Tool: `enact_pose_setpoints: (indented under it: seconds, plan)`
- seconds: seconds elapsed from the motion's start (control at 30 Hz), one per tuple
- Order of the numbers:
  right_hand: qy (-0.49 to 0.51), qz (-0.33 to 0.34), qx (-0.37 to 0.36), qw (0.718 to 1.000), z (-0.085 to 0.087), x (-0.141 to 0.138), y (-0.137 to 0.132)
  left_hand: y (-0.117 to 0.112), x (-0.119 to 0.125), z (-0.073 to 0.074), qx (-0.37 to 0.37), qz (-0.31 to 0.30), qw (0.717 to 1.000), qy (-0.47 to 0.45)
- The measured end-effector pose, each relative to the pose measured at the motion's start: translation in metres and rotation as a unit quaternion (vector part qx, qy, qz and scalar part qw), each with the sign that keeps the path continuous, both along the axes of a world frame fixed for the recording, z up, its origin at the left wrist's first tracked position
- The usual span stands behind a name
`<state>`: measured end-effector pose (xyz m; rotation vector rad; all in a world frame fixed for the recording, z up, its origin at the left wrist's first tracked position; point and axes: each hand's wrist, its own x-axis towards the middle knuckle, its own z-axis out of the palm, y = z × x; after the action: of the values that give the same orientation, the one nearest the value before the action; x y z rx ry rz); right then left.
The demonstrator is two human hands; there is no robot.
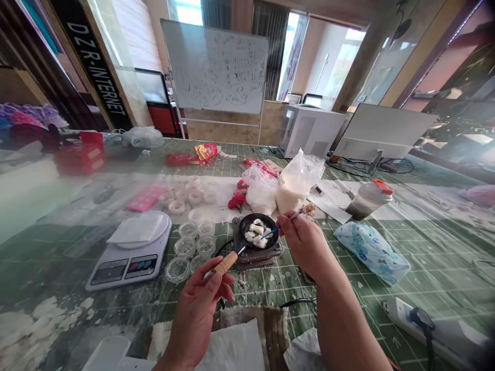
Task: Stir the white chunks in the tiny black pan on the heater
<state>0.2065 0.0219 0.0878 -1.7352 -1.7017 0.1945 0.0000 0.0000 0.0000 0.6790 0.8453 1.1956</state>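
Observation:
My left hand (203,299) grips the wooden handle (226,263) of a small black frying pan (244,224). The pan rests on a dark hot plate (255,264) and holds white lumps (256,233), perhaps wax. In my right hand (303,239) is a thin blue stick (271,232), pinched between thumb and fingers, its tip reaching down among the lumps. Left of the pan stand several small clear glass cups (185,246). Behind the pan are two plastic bags of whitish material, the larger one (296,185) on the right.
A white kitchen scale (131,252) and a pink mould (147,198) lie at left. To the right are a tissue pack (372,251), a shaker bottle (369,200) and a power strip (436,330). A cloth (276,330) with paper lies at the front. Cables run near the hot plate.

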Motion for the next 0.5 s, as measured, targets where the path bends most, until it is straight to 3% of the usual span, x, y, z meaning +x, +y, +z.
enact_pose_setpoints:
  seconds: [0.37,0.5]
  plan:
    - [-0.006,0.03,-0.037,0.999,0.0031,-0.0005,-0.0041,-0.0002,-0.0008,-0.0023,-0.002,-0.007,1.0,0.002]
    - [0.002,0.004,-0.049,0.999,0.0046,-0.001,-0.0041,0.0001,-0.0008,-0.002,-0.001,-0.007,1.0,0.002]
